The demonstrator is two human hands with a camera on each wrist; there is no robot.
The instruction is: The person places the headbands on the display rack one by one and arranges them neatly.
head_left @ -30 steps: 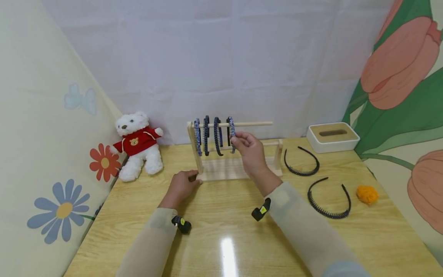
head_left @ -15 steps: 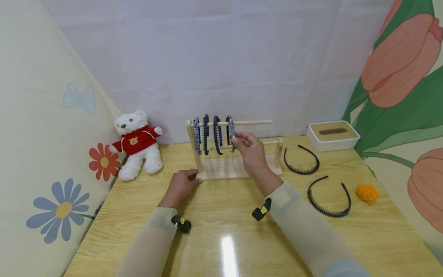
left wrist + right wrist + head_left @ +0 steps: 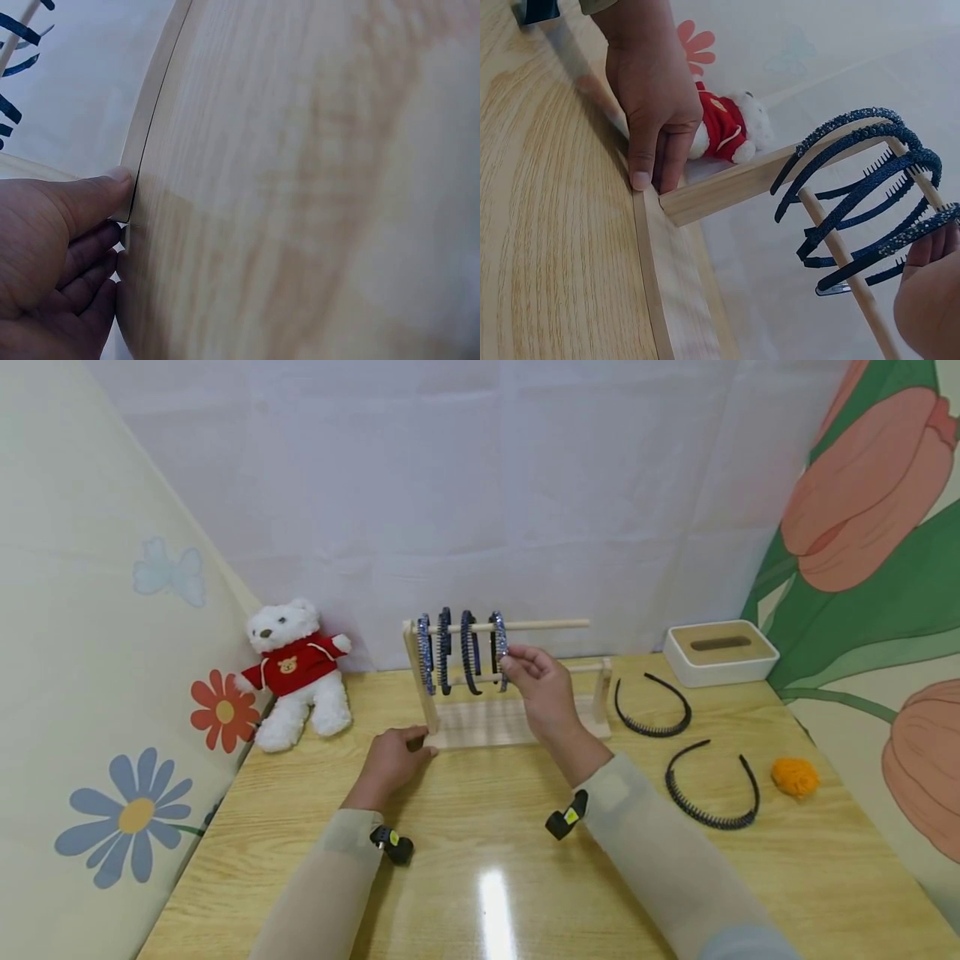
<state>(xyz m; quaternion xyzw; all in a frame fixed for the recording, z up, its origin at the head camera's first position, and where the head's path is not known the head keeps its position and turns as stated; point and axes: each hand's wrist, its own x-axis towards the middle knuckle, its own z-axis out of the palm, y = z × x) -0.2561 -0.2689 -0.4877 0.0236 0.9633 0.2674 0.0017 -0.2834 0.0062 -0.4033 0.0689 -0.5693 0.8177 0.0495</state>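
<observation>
A wooden headband rack (image 3: 480, 728) stands at the back of the table. Its upper rod carries several dark blue headbands, including a glittery headband (image 3: 426, 660) at the left end and a dark headband (image 3: 469, 660) nearer the middle. My right hand (image 3: 546, 695) pinches the rightmost glittery headband (image 3: 500, 635) between thumb and fingers; it hangs over the rod, also seen in the right wrist view (image 3: 900, 244). My left hand (image 3: 392, 764) holds the rack base's front left corner. In the left wrist view, the left thumb (image 3: 94, 202) presses the base's edge, with the other fingers curled beside it.
Two black toothed headbands, a rear headband (image 3: 654, 729) and a front headband (image 3: 712, 817), lie right of the rack. Beyond them are an orange fluffy ball (image 3: 796, 777) and a white tissue box (image 3: 722, 672). A white teddy bear (image 3: 300, 672) sits at the left against the wall.
</observation>
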